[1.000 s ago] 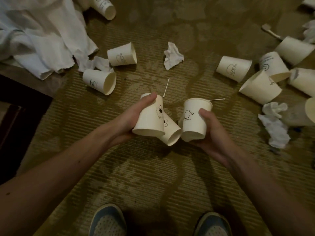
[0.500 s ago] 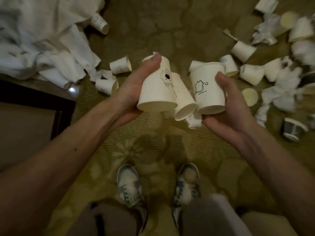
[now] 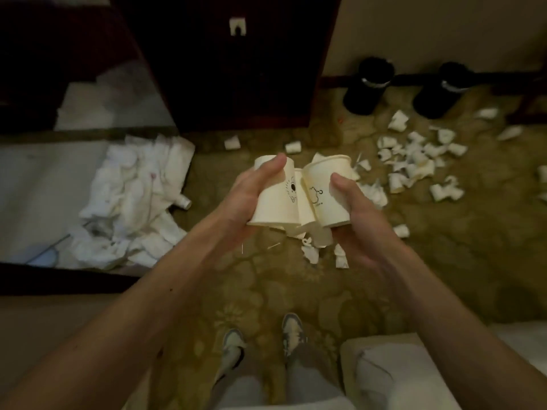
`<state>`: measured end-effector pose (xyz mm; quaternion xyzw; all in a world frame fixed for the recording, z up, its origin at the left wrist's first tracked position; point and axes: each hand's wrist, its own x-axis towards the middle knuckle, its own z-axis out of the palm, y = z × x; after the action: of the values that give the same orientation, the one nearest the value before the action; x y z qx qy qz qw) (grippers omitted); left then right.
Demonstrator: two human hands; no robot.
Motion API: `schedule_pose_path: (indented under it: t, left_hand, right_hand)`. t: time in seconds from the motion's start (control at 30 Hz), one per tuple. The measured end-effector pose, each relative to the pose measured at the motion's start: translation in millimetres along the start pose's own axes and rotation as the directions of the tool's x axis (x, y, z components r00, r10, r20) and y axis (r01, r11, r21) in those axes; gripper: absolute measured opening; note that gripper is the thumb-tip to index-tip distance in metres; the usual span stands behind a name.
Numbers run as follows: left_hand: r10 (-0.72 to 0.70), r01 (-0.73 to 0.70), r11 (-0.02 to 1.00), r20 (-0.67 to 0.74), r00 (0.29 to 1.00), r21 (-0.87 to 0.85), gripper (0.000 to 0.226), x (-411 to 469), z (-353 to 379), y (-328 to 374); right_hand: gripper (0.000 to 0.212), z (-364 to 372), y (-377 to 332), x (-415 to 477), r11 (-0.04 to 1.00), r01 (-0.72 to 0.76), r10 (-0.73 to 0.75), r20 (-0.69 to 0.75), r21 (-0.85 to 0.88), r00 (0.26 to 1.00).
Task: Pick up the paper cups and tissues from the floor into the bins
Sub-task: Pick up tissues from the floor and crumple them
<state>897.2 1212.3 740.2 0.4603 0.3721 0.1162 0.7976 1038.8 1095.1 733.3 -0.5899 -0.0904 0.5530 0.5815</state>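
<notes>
My left hand (image 3: 251, 193) grips a cream paper cup (image 3: 276, 202) printed with a small face, held upside down at chest height. My right hand (image 3: 355, 214) grips another paper cup (image 3: 325, 193) with a small drawing. A third cup (image 3: 306, 208) is wedged between the two, and a bit of white tissue (image 3: 310, 250) shows under them. Two black bins (image 3: 365, 90) (image 3: 438, 93) stand far off by the wall. Several cups and crumpled tissues (image 3: 414, 164) lie scattered on the carpet to the right.
A dark wooden cabinet (image 3: 236, 63) stands straight ahead. A heap of white cloth (image 3: 139, 199) lies on the left beside a pale floor. Two small cups (image 3: 232, 142) (image 3: 293, 147) lie by the cabinet's foot. A pale cushion (image 3: 393, 371) sits at lower right, my shoes (image 3: 260, 341) below.
I have risen from a crouch to standing and the view has tilted up, bringing the cabinet and the bins into sight. Both hands keep hold of their cups.
</notes>
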Motion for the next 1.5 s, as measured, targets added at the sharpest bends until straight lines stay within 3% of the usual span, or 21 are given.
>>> schedule_pose_path:
  t: [0.27,0.43,0.57,0.8,0.97,1.03,1.13,1.3,1.4,1.5]
  left_hand:
    - [0.17,-0.216,0.959,0.235,0.957,0.184,0.066,-73,37,127]
    - [0.066,-0.289,0.892,0.531,0.845,0.349,0.056,-110,80,154]
    - [-0.143,-0.32,0.8,0.677,0.722,0.509,0.076,-149,141,132]
    - [-0.481,-0.466,0.631,0.784,0.392,0.62,0.061,-256,237,18]
    - [-0.642,-0.591,0.517,0.737,0.212,0.62,0.082,-370,278,-104]
    - [-0.694,-0.617,0.493,0.705,0.147,0.613,0.084,-423,288,-154]
    - [-0.776,-0.632,0.46,0.628,0.056,0.624,0.087,-509,300,-230]
    - [-0.845,-0.609,0.457,0.53,-0.07,0.648,0.088,-653,312,-351]
    - [-0.849,-0.619,0.459,0.519,-0.096,0.637,0.088,-730,315,-412]
    - [-0.876,-0.69,0.418,0.463,-0.135,0.59,0.094,-797,321,-465]
  right_hand:
    - [0.055,65,-82,-110,0.933,0.359,-0.358,-0.155,-0.019,0.921]
    - [0.083,75,-64,-191,0.9,0.434,-0.369,-0.453,0.044,0.812]
    - [0.073,71,-11,-264,0.813,0.565,-0.325,-0.695,0.14,0.641]
    - [0.064,72,112,-387,0.554,0.807,-0.083,-0.951,0.205,0.299]
    - [0.061,88,220,-478,0.325,0.943,0.106,-0.994,0.069,0.036]
    - [0.063,92,264,-523,0.281,0.96,0.194,-0.98,0.014,-0.042]
    - [0.065,98,334,-594,0.268,0.962,0.327,-0.936,-0.044,-0.133]
    - [0.06,107,444,-723,0.342,0.933,0.519,-0.805,-0.111,-0.286]
    - [0.047,112,499,-790,0.323,0.933,0.603,-0.726,-0.157,-0.331]
    - [0.062,112,541,-844,0.289,0.939,0.668,-0.664,-0.186,-0.337]
